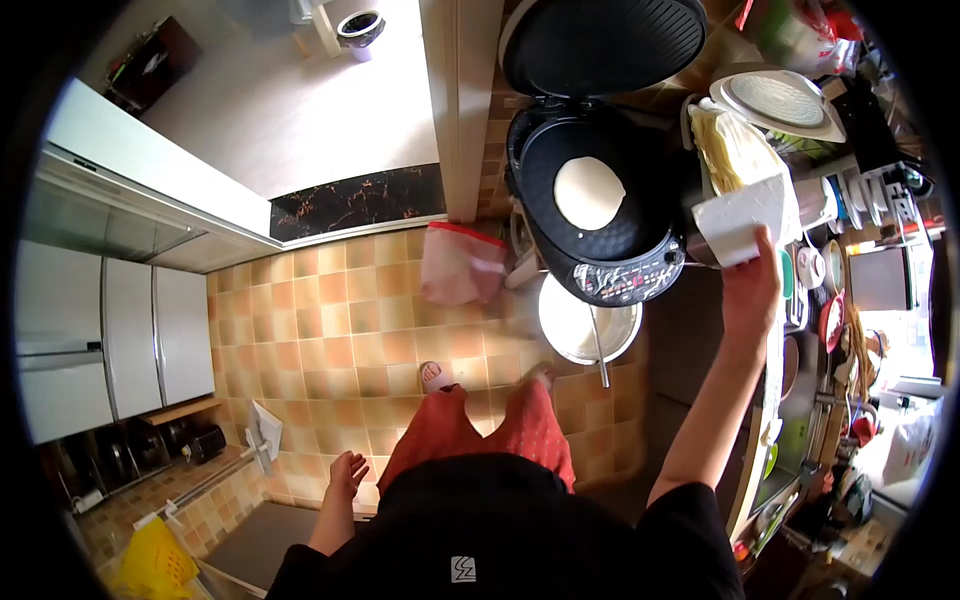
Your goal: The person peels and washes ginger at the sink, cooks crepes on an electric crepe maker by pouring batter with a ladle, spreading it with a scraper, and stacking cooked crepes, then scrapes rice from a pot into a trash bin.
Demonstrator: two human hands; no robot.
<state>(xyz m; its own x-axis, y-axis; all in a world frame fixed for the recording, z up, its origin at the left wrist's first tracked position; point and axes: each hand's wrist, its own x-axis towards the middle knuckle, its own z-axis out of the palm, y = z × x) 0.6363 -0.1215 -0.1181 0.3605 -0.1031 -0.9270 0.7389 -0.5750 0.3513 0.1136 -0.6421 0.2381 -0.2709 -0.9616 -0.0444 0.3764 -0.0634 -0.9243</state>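
Observation:
My right hand (754,290) grips the near edge of a white square, box-like piece (738,215); I cannot tell whether it is a lid or a container. Just beyond it lies a stack of pale yellow sheets (738,150) in a white wrapping. To the left, an electric griddle (640,190) stands with its black lid (605,45) raised. One round pale flatbread (589,193) lies on the dark plate. Below the griddle is a white bowl (628,335), with a metal handle (601,350) sticking out. My left hand (347,473) hangs at my side, fingers loosely apart, holding nothing.
A crowded counter runs along the right, with a white round lid (780,100), stacked dishes (862,195) and a red-rimmed bowl (832,320). A pink bag (462,265) sits on the tiled floor (330,330). White cabinets (130,330) stand left; a doorway opens ahead.

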